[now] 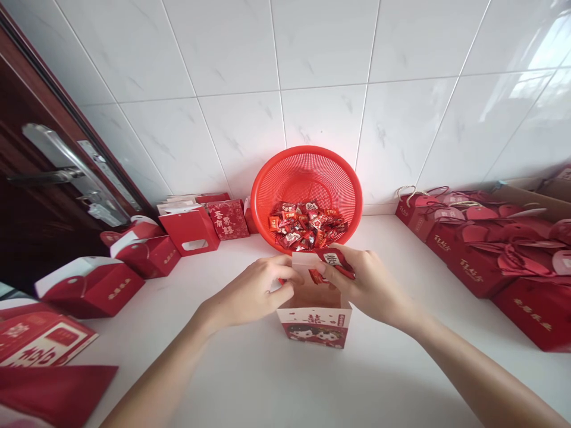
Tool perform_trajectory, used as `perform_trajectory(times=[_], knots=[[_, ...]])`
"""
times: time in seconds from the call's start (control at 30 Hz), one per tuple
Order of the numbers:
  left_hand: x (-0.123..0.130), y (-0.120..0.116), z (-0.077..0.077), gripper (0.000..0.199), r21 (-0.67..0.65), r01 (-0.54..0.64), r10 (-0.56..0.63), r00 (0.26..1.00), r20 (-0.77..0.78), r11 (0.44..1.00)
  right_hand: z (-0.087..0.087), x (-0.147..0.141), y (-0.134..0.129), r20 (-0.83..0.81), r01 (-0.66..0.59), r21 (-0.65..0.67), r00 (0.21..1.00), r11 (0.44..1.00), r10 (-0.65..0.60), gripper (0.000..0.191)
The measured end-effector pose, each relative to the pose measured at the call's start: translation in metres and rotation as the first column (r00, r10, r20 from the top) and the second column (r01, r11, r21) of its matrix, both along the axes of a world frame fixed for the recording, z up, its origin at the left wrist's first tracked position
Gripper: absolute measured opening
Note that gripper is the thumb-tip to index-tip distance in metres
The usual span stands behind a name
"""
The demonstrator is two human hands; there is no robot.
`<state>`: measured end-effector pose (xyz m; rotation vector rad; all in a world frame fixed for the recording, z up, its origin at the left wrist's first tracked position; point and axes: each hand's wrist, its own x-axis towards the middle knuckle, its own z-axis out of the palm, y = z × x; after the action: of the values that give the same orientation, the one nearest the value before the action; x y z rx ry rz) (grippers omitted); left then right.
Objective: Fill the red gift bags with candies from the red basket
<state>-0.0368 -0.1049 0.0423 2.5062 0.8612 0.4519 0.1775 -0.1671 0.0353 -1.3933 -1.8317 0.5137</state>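
Note:
A small paper gift box (pixel 314 330), red and white with two cartoon faces, stands upright on the counter with its top open. My right hand (pixel 370 285) is closed around red-wrapped candy (pixel 333 259) at the box's right rear edge. Over the left side of the opening, my left hand (pixel 263 288) has its fingers curled; a bit of red shows between them, too hidden to name. A small red piece (pixel 317 276) is visible in the opening, near the back wall. Behind the box, a red plastic basket (pixel 307 157) leans towards the tiled wall with many wrapped candies (pixel 307 226) in it.
Folded red gift boxes (pixel 190 229) line the left side, with flat red packaging (pixel 49 339) at the near left. On the right, rows of closed red boxes (pixel 473 261) stand by a cardboard carton (pixel 530 199). A dark door (pixel 35 214) with a metal handle is at far left.

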Motion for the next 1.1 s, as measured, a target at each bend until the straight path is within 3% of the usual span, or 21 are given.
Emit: perform_trajectory(times=[0.17, 0.33, 0.63, 0.87, 1.1], knots=[[0.003, 0.001, -0.003, 0.041, -0.074, 0.011, -0.008, 0.999, 0.038, 0.997, 0.001, 0.0, 0.0, 0.016, -0.011, -0.01, 1.0, 1.0, 0.011, 0.033], [0.003, 0.002, -0.006, 0.042, -0.061, 0.002, 0.0, 0.999, 0.037, 0.998, 0.0, 0.001, 0.002, 0.045, -0.012, 0.007, 0.999, 1.0, 0.012, 0.029], [0.002, 0.002, -0.008, 0.041, -0.12, -0.025, 0.036, 0.996, 0.083, 0.992, -0.004, -0.001, 0.005, -0.019, 0.027, 0.021, 0.999, 0.999, -0.027, 0.032], [0.003, 0.003, -0.009, 0.047, -0.168, 0.01, 0.015, 0.99, 0.143, 0.986, -0.012, -0.005, 0.009, 0.202, 0.117, 0.092, 0.97, 0.989, -0.133, 0.047], [0.006, 0.001, -0.003, 0.038, -0.203, 0.056, -0.024, 0.988, 0.155, 0.978, -0.008, -0.004, 0.008, 0.24, 0.073, 0.005, 0.968, 0.997, -0.072, 0.05]])
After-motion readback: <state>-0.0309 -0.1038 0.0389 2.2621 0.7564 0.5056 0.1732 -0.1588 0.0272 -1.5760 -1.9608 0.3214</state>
